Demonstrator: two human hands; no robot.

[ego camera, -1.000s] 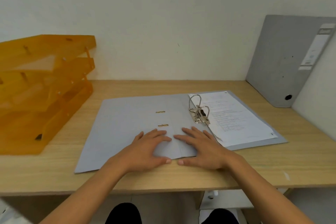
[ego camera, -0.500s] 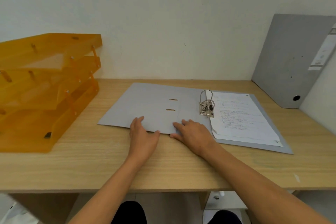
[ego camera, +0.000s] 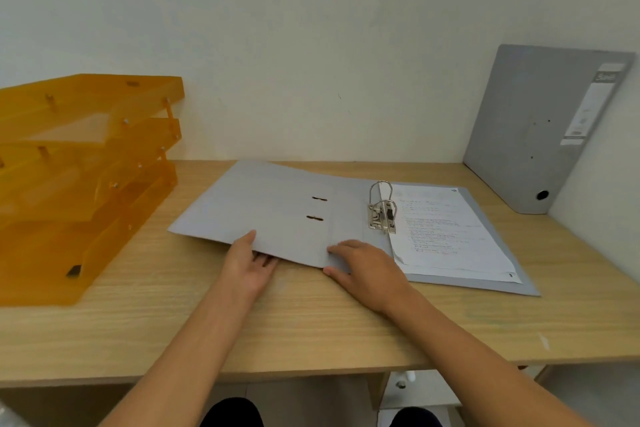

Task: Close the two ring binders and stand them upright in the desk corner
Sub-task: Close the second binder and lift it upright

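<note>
**A:** Open binder (ego camera: 322, 218) flat on the desk (ego camera: 311, 329), spine running away from the body, ring mechanism (ego camera: 382, 208) just right of it with the paper stack (ego camera: 450, 229) on the right leaf. Left cover (ego camera: 263, 208) the bit that matters: near edge just off the wood, needs to swing up and over to the right, hinging on that spine.

**B:** So left hand (ego camera: 250, 265) nearer the cover?

**A:** Yep. Palm up, fingers tucked under the near edge, thumb (ego camera: 246, 240) on top. Loose pinch on the cover, not a tight clamp. Right hand (ego camera: 367, 267) flat, palm down, fingers spread over the spine area, gripping nothing, just pinning it down.

**B:** And the other one?

**A:** Closed binder (ego camera: 540, 135) already upright in the far right corner, leaning on the wall (ego camera: 311, 45). Well apart from both hands, right side nearer. Orange trays (ego camera: 83, 177) off to the left, probably clear of the swing.
</note>
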